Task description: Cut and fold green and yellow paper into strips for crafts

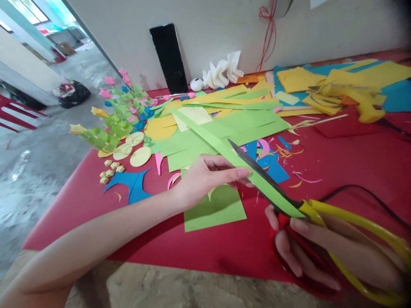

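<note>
My left hand pinches a long light-green paper strip between thumb and fingers, above the red tabletop. Its far end reaches up over the paper pile, and its near end lies between the scissor blades. In my right hand are scissors with dark blades, one yellow handle and one red handle. The blades stand apart around the strip and point up and left. Below my left hand lies a green paper sheet, partly covered by that hand.
Green and yellow papers pile behind my hands. Paper plants with stars stand at the left, near pale yellow discs. A black phone leans on the wall. At the right lies a yellow glue gun; a dark cable crosses the table.
</note>
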A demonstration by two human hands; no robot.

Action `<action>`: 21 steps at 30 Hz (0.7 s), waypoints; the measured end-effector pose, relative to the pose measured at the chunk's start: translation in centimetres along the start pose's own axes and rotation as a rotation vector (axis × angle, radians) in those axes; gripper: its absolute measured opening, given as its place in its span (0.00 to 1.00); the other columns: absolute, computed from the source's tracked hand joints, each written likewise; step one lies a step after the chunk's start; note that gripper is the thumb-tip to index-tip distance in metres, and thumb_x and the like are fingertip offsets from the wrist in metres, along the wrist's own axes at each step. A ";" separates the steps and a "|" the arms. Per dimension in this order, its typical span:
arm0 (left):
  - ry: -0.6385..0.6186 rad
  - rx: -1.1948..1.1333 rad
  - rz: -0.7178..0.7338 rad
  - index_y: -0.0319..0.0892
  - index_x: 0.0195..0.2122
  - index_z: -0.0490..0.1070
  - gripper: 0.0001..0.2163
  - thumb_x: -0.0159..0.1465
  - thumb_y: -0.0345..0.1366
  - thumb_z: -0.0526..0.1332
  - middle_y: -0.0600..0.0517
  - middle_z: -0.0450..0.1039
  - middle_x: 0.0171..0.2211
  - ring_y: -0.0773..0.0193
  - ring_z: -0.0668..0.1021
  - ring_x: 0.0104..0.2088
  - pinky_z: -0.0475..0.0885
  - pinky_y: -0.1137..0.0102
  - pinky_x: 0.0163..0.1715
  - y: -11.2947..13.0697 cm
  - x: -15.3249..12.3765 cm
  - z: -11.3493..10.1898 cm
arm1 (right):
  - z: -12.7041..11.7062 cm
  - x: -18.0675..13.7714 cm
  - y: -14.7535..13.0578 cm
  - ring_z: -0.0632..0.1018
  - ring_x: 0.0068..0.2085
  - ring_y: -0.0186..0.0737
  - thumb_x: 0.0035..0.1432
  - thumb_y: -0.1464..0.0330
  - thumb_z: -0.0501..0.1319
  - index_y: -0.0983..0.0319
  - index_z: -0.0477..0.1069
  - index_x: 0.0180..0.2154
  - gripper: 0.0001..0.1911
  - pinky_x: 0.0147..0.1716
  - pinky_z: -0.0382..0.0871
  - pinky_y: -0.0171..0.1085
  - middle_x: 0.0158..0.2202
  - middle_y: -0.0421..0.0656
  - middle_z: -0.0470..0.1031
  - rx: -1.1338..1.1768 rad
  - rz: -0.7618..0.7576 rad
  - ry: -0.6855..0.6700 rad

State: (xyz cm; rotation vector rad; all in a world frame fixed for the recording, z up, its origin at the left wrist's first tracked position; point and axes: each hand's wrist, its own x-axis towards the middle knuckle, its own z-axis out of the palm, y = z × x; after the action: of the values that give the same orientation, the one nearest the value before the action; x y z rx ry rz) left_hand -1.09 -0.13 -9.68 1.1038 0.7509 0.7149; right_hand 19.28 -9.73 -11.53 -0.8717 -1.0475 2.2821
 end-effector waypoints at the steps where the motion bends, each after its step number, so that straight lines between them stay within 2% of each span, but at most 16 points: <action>1: 0.012 0.003 0.002 0.40 0.25 0.76 0.02 0.52 0.32 0.66 0.55 0.78 0.24 0.73 0.76 0.24 0.71 0.79 0.27 0.0 0.0 0.0 | 0.0 0.1 -0.1 0.58 0.11 0.24 0.59 0.53 0.48 0.57 0.61 0.37 0.15 0.09 0.49 0.26 0.23 0.37 0.69 0.003 0.005 0.008; 4: 0.059 -0.019 0.013 0.39 0.27 0.75 0.06 0.49 0.33 0.68 0.54 0.77 0.24 0.71 0.77 0.24 0.72 0.77 0.27 0.2 0.2 -0.1 | 0.0 0.5 -0.4 0.58 0.11 0.23 0.58 0.51 0.48 0.58 0.62 0.35 0.18 0.09 0.49 0.26 0.23 0.38 0.70 -0.018 0.011 0.024; 7: 0.119 -0.085 0.035 0.39 0.24 0.73 0.09 0.48 0.38 0.68 0.56 0.74 0.21 0.72 0.76 0.22 0.72 0.78 0.25 0.4 0.3 -0.1 | -0.1 0.4 -0.5 0.58 0.12 0.24 0.58 0.51 0.48 0.60 0.63 0.36 0.19 0.10 0.50 0.27 0.24 0.41 0.70 -0.039 -0.004 0.010; 11: 0.205 -0.126 0.048 0.37 0.21 0.70 0.10 0.49 0.37 0.68 0.58 0.71 0.19 0.74 0.75 0.19 0.72 0.79 0.23 0.7 0.5 0.0 | -0.2 -0.1 -0.4 0.60 0.14 0.26 0.58 0.57 0.50 0.59 0.64 0.40 0.14 0.12 0.52 0.28 0.25 0.42 0.71 0.002 0.012 -0.027; 14: 0.177 -0.159 0.030 0.36 0.18 0.68 0.09 0.49 0.33 0.68 0.58 0.71 0.18 0.75 0.74 0.18 0.73 0.79 0.22 0.8 0.6 0.1 | 0.0 -0.2 -0.8 0.62 0.17 0.28 0.54 0.62 0.53 0.58 0.65 0.41 0.13 0.15 0.55 0.29 0.30 0.43 0.71 0.045 -0.001 -0.072; 18: 0.133 -0.176 0.028 0.37 0.18 0.70 0.09 0.51 0.32 0.67 0.57 0.72 0.18 0.75 0.75 0.18 0.73 0.80 0.21 0.7 0.6 -0.1 | 0.2 0.1 -1.6 0.63 0.20 0.31 0.52 0.62 0.52 0.62 0.71 0.36 0.15 0.19 0.57 0.31 0.21 0.40 0.65 -0.032 0.001 -0.123; 21: 0.107 -0.156 0.027 0.38 0.20 0.72 0.07 0.52 0.32 0.66 0.58 0.73 0.19 0.75 0.75 0.18 0.72 0.81 0.21 0.6 0.7 -0.3 | 0.3 0.2 -1.9 0.63 0.20 0.31 0.52 0.63 0.52 0.63 0.73 0.35 0.15 0.18 0.57 0.31 0.21 0.41 0.65 -0.039 0.018 -0.143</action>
State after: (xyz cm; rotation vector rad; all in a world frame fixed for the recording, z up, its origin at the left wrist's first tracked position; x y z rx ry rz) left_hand -1.00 0.72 -9.29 0.9411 0.7587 0.8470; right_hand 19.24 -8.65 -9.94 -0.7451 -1.1532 2.3752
